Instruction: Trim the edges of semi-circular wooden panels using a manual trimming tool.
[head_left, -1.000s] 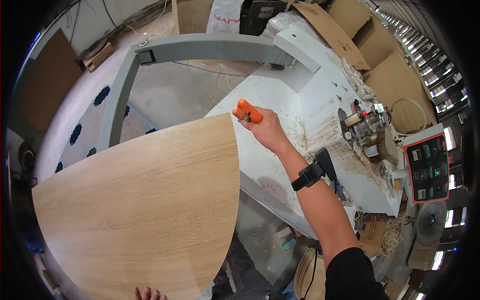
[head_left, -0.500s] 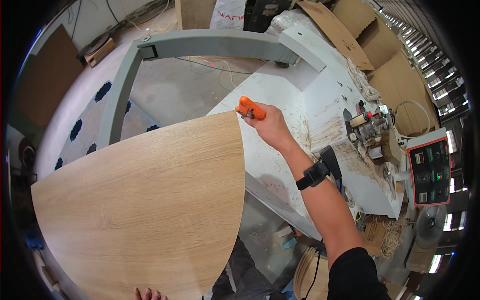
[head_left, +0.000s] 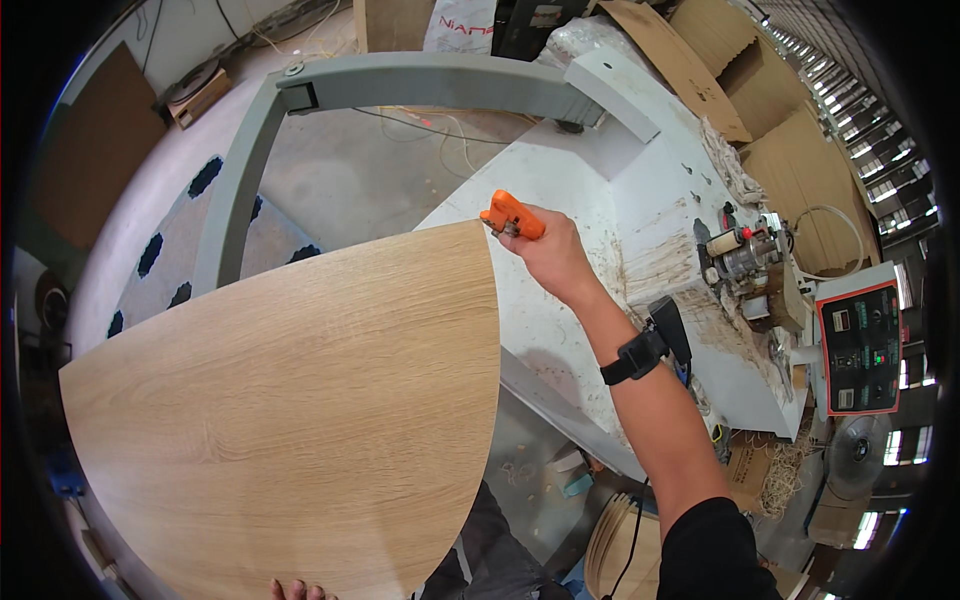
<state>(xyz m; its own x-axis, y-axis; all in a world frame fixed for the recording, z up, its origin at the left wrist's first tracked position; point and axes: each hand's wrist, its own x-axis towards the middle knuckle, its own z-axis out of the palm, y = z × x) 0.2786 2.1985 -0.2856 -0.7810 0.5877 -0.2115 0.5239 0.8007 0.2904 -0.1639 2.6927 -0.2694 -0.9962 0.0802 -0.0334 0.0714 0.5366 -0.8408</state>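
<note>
My right hand (head_left: pixel 553 252) is closed around an orange edge trimmer (head_left: pixel 517 214), a small hand tool with metal parts on its underside. The tool sits at the far right corner of a large wood-grain board (head_left: pixel 290 410) with curved sides. My left hand (head_left: pixel 300 591) shows only its fingertips, curled over the board's near edge; the rest of that hand is hidden. A black strap with a small device (head_left: pixel 640 352) is worn on my right wrist.
A white machine (head_left: pixel 580 210) with dusty surfaces stands under and right of the board, with a roller unit (head_left: pixel 745 262) and a control panel (head_left: pixel 860 345). A grey metal frame (head_left: pixel 430 85) arches behind. Curved wooden pieces (head_left: pixel 625 545) stand low right; cardboard (head_left: pixel 800 190) leans at back right.
My right hand and the orange edge trimmer have shifted slightly right in the picture, along with the board's right edge. My left fingertips keep their place on the near edge.
</note>
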